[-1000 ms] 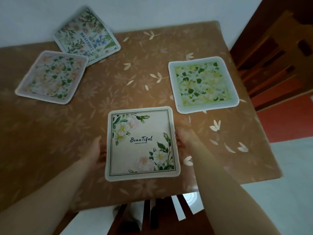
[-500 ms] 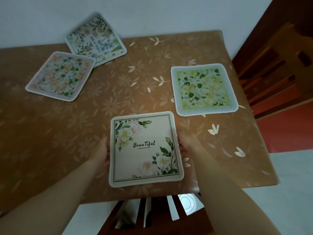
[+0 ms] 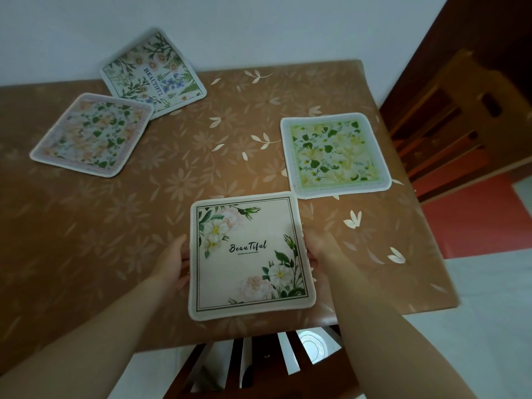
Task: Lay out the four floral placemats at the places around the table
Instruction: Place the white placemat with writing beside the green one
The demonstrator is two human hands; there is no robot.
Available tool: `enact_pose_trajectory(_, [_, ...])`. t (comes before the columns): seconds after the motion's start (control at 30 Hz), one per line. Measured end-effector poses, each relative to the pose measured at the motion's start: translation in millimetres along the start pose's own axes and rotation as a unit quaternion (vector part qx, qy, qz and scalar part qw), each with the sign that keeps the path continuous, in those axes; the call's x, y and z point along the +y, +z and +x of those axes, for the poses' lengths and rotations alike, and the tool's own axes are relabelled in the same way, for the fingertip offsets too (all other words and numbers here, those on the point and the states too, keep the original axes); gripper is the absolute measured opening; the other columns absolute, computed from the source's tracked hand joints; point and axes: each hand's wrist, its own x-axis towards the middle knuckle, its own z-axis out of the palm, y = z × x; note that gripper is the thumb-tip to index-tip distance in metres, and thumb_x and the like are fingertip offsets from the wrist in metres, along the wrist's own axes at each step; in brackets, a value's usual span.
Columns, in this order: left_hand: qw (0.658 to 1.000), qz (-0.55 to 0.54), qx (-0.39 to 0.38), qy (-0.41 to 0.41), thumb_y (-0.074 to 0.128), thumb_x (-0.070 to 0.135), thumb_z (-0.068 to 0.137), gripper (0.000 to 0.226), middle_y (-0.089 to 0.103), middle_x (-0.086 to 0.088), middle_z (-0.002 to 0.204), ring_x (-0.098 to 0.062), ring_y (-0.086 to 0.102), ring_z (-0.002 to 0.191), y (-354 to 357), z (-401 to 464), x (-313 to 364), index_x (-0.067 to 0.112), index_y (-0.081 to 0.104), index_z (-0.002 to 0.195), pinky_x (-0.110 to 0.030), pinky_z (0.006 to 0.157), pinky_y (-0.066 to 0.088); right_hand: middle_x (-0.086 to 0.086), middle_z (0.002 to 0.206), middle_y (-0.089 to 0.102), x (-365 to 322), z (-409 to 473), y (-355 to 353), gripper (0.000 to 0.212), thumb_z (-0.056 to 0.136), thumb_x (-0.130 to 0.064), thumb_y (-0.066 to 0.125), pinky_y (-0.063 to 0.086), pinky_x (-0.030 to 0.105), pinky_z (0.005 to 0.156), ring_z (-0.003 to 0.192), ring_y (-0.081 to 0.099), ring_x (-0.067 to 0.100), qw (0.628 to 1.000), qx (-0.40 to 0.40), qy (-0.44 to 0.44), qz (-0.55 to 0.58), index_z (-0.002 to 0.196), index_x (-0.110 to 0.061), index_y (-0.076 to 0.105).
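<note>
The cream placemat (image 3: 250,254) lies flat at the tabletop's (image 3: 86,240) near edge, squarely between the hands: left hand (image 3: 172,263) and right hand (image 3: 318,249) grasp its opposite side edges.

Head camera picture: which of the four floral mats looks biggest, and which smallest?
As they look in this view:
1. The cream mat with roses, between the hands
2. The pink-bordered mat and the green-and-yellow mat, too alike to rank
3. The mat with blue flowers

Nearness to the camera likely explains this; they may be equal.

Near placemat (image 3: 250,254): "BeauTiful"; far placemat (image 3: 154,71): "BEAUTIFUL".
</note>
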Motion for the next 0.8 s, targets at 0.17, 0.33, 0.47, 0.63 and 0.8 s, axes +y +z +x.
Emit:
enact_pose_trajectory(0.17, [1.0,0.002,-0.013,0.01,0.048,0.063,0.089,0.057,0.066,-0.003,0.128,-0.022,0.058,0.121,10,3,0,0.021,0.067,0.122,-0.048,0.103,0.041,0.017,0.118,0.072,2,3,-15,0.051,0.096,-0.037,0.048,0.055,0.051,0.104,0.113,0.067,0.038,1.0,0.018,0.026,0.002,0.128,-0.001,0.064])
enact_pose_trajectory(0.33, [0.999,0.024,0.0,0.023,0.044,0.064,0.091,0.049,0.072,0.001,0.11,-0.017,0.063,0.105,14,-1,-1,0.025,0.072,0.1,-0.045,0.093,0.045,0.016,0.115,0.074,6,2,-16,0.046,0.094,-0.036,0.05,0.059,0.049,0.097,0.105,0.071,0.035,1.0,0.007,0.023,0.009,0.122,-0.005,0.068])
enact_pose_trajectory(0.47, [0.999,0.044,0.018,0.016,0.045,0.063,0.09,0.05,0.071,-0.002,0.1,-0.02,0.062,0.095,10,0,-4,0.02,0.07,0.092,-0.045,0.096,0.048,0.015,0.102,0.078,8,-4,-12,0.038,0.091,-0.034,0.051,0.063,0.047,0.088,0.091,0.074,0.031,1.0,-0.01,0.01,0.002,0.107,-0.007,0.073])
enact_pose_trajectory(0.63, [0.998,0.044,0.027,0.039,0.044,0.056,0.095,0.042,0.076,0.003,0.081,-0.017,0.063,0.086,6,0,-7,0.024,0.07,0.087,-0.035,0.071,0.046,0.021,0.107,0.078,12,-6,-9,0.036,0.091,-0.03,0.05,0.061,0.05,0.09,0.093,0.075,0.035,1.0,-0.016,-0.004,0.002,0.101,-0.005,0.073])
enact_pose_trajectory(0.8, [0.998,0.04,0.015,0.043,0.045,0.056,0.094,0.042,0.079,0.009,0.074,-0.016,0.067,0.084,3,1,-12,0.024,0.073,0.091,-0.033,0.069,0.046,0.015,0.092,0.071,15,-18,-4,0.03,0.091,-0.034,0.052,0.056,0.044,0.077,0.081,0.063,0.029,0.999,-0.016,-0.007,0.035,0.097,-0.011,0.07])
